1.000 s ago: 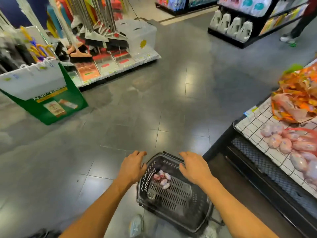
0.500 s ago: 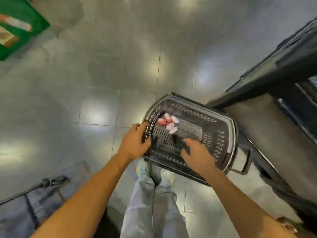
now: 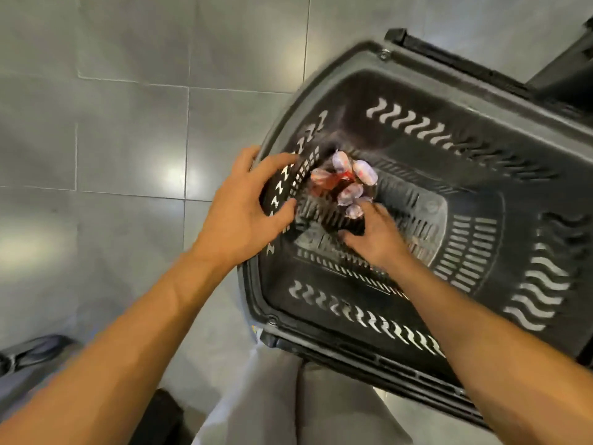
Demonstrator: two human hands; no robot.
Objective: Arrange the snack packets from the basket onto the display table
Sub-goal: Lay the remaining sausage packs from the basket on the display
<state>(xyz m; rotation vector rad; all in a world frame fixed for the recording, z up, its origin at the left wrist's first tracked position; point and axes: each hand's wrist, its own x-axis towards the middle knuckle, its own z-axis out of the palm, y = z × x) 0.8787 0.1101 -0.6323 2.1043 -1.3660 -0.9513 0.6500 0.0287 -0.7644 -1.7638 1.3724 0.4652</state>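
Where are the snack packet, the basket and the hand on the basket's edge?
snack packet (image 3: 351, 191): head view, on one pale wrapped piece in the middle.
basket (image 3: 449, 94): head view, on its bare far wall.
left hand (image 3: 236, 216): head view, on the back of the hand.

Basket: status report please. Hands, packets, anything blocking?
Left hand grips basket rim. Right hand inside, fingertips at snack packets, grip unclear. Packets bunched in corner near left hand. Nothing between hand and packets.
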